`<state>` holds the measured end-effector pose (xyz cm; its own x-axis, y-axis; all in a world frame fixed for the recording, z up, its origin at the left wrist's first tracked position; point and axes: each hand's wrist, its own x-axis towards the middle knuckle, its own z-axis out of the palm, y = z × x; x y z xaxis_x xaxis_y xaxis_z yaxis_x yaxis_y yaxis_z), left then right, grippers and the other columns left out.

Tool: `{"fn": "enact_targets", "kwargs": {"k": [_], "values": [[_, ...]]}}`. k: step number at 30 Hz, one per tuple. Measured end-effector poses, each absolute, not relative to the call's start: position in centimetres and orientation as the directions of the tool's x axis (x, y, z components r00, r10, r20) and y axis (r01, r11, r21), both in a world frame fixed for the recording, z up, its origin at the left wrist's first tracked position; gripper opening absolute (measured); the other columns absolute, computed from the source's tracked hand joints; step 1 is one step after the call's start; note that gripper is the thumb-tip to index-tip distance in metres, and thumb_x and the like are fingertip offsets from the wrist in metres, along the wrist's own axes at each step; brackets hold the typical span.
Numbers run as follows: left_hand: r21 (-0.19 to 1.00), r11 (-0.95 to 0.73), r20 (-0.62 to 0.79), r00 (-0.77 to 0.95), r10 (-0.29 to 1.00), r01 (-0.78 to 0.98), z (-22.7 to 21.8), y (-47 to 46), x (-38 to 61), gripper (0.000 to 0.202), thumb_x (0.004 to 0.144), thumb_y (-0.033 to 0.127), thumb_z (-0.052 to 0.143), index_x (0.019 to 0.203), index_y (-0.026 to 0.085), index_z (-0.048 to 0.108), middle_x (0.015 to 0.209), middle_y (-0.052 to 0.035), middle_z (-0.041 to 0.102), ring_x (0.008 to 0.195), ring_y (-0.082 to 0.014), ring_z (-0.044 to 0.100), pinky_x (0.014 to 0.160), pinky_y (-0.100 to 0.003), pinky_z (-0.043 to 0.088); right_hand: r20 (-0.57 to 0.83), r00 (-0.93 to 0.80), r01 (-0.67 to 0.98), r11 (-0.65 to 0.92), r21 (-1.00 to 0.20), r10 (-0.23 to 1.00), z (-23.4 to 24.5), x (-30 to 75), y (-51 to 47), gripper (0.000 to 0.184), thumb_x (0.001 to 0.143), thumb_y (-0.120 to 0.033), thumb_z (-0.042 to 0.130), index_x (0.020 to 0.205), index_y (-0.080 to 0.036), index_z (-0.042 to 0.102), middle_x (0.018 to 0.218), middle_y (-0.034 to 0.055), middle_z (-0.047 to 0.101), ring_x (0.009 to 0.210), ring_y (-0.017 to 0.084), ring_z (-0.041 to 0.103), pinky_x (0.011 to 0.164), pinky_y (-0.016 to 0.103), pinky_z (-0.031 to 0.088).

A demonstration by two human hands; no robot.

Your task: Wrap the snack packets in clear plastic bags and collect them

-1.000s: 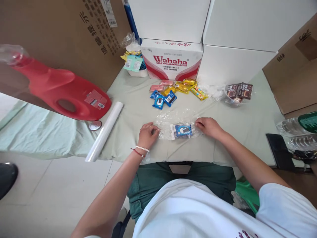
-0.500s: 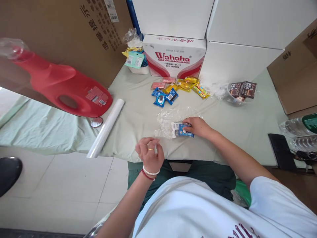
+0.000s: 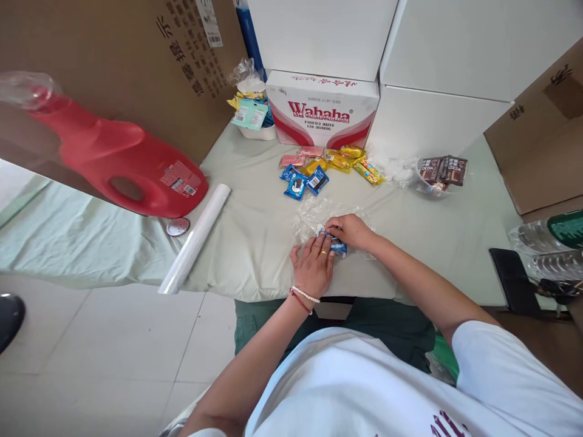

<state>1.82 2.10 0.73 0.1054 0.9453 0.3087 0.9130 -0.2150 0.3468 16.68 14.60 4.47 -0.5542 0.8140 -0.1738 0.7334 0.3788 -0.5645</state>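
Near the middle of the front edge of the worktop point(image 3: 255, 249), in the head view, a blue packet point(image 3: 338, 245) is being held down on crumpled clear film point(image 3: 306, 213). By the left hand point(image 3: 313, 266) its left part is being covered, the fingers being kept nearly straight and slightly spread. By the right hand point(image 3: 353, 230) its far side is being touched, thumb and fingers being bent close together; whether packet, film or both are being nipped cannot be told.

Because the film is being left thin and wrinkled, it could be torn or bunched if pulled unevenly; with the left hand lifted too soon, the packet could be dragged along with it. Toward the back edge, three blue packets point(image 3: 296, 186) are being kept well apart from the hands. At the left of the front edge, a white roll point(image 3: 195, 240) is being left lying aslant, and over that edge it could be knocked by a careless sleeve.
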Motion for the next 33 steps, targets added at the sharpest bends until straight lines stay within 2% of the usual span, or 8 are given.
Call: {"fn": "enact_targets", "kwargs": {"k": [5, 8, 11, 15, 23, 27, 30, 33], "values": [[0.342, -0.209, 0.256, 0.123, 0.959, 0.916, 0.3, 2.5, 1.5, 0.041, 0.106, 0.036, 0.044, 0.143, 0.032, 0.062, 0.150, -0.0065, 0.063, 0.138, -0.0279, 0.054, 0.115, -0.052, 0.029, -0.039, -0.387, 0.862, 0.346, -0.371, 0.921, 4.6, 17.3, 17.3, 0.041, 0.100, -0.044, 0.058, 0.128, -0.017, 0.071, 0.120, 0.0123, 0.075, 0.112, 0.028, 0.061, 0.094, 0.033, 0.043], [0.346, -0.199, 0.249, 0.114, 0.962, 0.917, 0.3, 2.4, 1.5, 0.042, 0.105, 0.034, 0.046, 0.144, 0.034, 0.061, 0.151, -0.0052, 0.062, 0.142, -0.0287, 0.050, 0.114, -0.053, 0.030, -0.140, -0.285, 0.938, 0.246, -0.245, 0.948, 4.9, 17.4, 19.2, 0.059, 0.088, -0.048, 0.074, 0.136, -0.014, 0.066, 0.117, 0.0156, 0.074, 0.116, 0.032, 0.057, 0.094, 0.036, 0.043], [0.359, -0.203, 0.257, 0.112, 0.960, 0.911, 0.4, 2.5, 1.4, 0.041, 0.105, 0.033, 0.048, 0.143, 0.034, 0.063, 0.149, -0.0058, 0.064, 0.142, -0.0306, 0.050, 0.113, -0.055, 0.031, -0.295, -0.367, 0.901, 0.258, -0.348, 0.882, 5.9, 17.4, 19.8, 0.032, 0.091, -0.038, 0.070, 0.114, -0.016, 0.076, 0.094, 0.0074, 0.075, 0.094, 0.023, 0.063, 0.080, 0.028, 0.043], [0.388, -0.220, 0.275, 0.115, 0.954, 0.895, 0.5, 2.5, 1.4, 0.040, 0.103, 0.031, 0.050, 0.140, 0.033, 0.064, 0.146, -0.0079, 0.066, 0.139, -0.0332, 0.052, 0.112, -0.060, 0.033, -0.192, -0.541, 0.778, 0.401, -0.483, 0.819, 7.9, 17.4, 16.8, 0.026, 0.099, -0.028, 0.056, 0.106, -0.017, 0.078, 0.088, 0.0030, 0.075, 0.079, 0.017, 0.064, 0.071, 0.025, 0.040], [0.601, -0.263, 0.219, 0.161, 0.962, 0.755, -0.9, 4.2, -1.3, 0.033, 0.091, 0.015, 0.054, 0.111, 0.027, 0.077, 0.118, -0.0070, 0.077, 0.135, -0.0282, 0.056, 0.111, -0.054, 0.045, -0.310, -0.651, 0.756, 0.629, -0.183, 0.693, 6.7, 15.8, 8.3, 0.057, 0.106, -0.020, 0.039, 0.160, -0.032, 0.043, 0.127, 0.0121, 0.068, 0.096, 0.024, 0.069, 0.071, 0.029, 0.044], [0.755, -0.154, 0.288, -0.112, 0.951, 0.638, -1.5, 5.7, -3.9, 0.028, 0.090, 0.016, 0.049, 0.093, 0.024, 0.076, 0.121, -0.0066, 0.076, 0.127, -0.0239, 0.060, 0.113, -0.049, 0.046, -0.331, -0.613, 0.782, 0.610, -0.126, 0.717, 6.5, 14.9, 7.9, 0.064, 0.103, -0.015, 0.035, 0.163, -0.037, 0.036, 0.126, 0.0118, 0.067, 0.092, 0.025, 0.070, 0.070, 0.031, 0.046], [0.800, 0.077, 0.216, -0.406, 0.888, 0.595, -0.8, 6.7, -4.5, 0.025, 0.095, 0.029, 0.050, 0.104, 0.020, 0.071, 0.121, -0.0125, 0.073, 0.122, -0.0268, 0.062, 0.112, -0.050, 0.046, -0.355, -0.586, 0.799, 0.594, -0.098, 0.729, 7.3, 14.0, 8.0, 0.067, 0.102, -0.013, 0.035, 0.164, -0.039, 0.034, 0.126, 0.0126, 0.067, 0.087, 0.025, 0.072, 0.069, 0.033, 0.048], [0.759, 0.135, 0.156, -0.379, 0.912, 0.637, 0.5, 7.8, -3.5, 0.055, 0.091, 0.049, 0.062, 0.134, 0.014, 0.059, 0.142, -0.0213, 0.062, 0.137, -0.0344, 0.053, 0.116, -0.055, 0.041, -0.373, -0.584, 0.797, 0.597, -0.094, 0.721, 7.9, 13.1, 8.1, 0.060, 0.102, -0.014, 0.035, 0.159, -0.031, 0.045, 0.125, 0.0150, 0.069, 0.091, 0.026, 0.072, 0.071, 0.034, 0.050]]}}
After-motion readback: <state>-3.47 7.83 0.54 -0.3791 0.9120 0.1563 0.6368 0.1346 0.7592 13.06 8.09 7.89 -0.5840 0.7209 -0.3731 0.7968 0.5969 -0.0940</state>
